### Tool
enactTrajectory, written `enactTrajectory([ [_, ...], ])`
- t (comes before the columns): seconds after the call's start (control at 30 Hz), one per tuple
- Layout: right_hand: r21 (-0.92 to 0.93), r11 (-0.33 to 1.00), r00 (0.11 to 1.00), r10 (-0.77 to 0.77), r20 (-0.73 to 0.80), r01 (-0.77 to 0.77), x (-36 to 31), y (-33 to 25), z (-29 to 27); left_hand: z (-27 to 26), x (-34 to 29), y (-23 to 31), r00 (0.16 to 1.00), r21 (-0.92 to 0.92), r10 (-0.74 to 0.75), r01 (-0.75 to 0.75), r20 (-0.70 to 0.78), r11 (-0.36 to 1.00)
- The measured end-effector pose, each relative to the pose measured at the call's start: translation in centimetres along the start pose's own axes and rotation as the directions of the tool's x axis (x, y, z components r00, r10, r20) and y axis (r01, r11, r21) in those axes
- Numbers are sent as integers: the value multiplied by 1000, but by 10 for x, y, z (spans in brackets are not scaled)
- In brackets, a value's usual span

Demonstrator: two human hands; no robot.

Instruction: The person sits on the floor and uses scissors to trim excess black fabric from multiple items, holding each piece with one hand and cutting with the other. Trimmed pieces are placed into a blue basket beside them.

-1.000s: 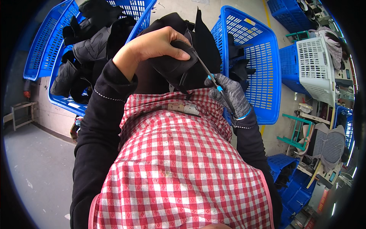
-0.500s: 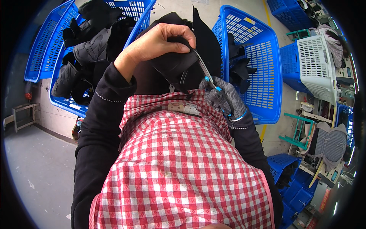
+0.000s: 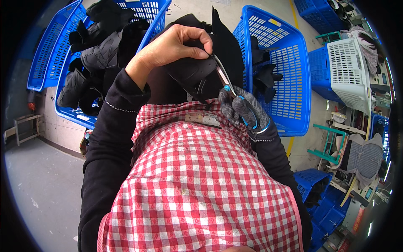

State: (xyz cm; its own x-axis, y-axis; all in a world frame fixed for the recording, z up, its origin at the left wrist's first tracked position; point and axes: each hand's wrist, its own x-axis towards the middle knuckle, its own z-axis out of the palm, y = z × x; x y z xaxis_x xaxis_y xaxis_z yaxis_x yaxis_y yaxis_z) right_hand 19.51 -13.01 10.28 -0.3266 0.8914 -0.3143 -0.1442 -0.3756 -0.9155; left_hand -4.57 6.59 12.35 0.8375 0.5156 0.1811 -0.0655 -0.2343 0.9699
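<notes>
My bare left hand (image 3: pixel 172 46) is closed, thumb and fingers pinching the edge of a black shoe upper (image 3: pixel 191 71) above my lap. The piece has stitched lines and an overlay on its surface. In a grey knit glove, my right hand (image 3: pixel 247 109) grips a pair of scissors (image 3: pixel 223 75) with blue-trimmed handles. Their blades point up and left along the right edge of the shoe upper, with the tips close to my left fingertips. The fingers partly cover the handles. Beneath the piece, more black material (image 3: pixel 228 46) lies over my legs.
A blue basket (image 3: pixel 75 118) heaped with black shoe uppers (image 3: pixel 103 54) stands at the left. Close to my right hand is another blue basket (image 3: pixel 300 105) holding a few black pieces (image 3: pixel 265 80). Farther right are a white basket (image 3: pixel 346 63) and a green metal frame (image 3: pixel 336 147).
My right hand's fingers have shifted on the scissor handles, and the blades now look more apart at the edge of the upper. My left hand has barely moved.
</notes>
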Motion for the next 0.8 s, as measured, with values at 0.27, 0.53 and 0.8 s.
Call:
enactTrajectory([
  [0.27,68,997,966,40,-257,-23,4,-4,9,-1,2,0,998,45,68,-69,16,997],
  [0.53,-83,997,981,-24,-195,8,7,-14,2,3,-1,4,979,144,196,-187,-56,972],
  [0.8,16,999,976,37,-213,-34,12,-11,-1,3,-3,1,969,171,227,-209,-93,963],
])
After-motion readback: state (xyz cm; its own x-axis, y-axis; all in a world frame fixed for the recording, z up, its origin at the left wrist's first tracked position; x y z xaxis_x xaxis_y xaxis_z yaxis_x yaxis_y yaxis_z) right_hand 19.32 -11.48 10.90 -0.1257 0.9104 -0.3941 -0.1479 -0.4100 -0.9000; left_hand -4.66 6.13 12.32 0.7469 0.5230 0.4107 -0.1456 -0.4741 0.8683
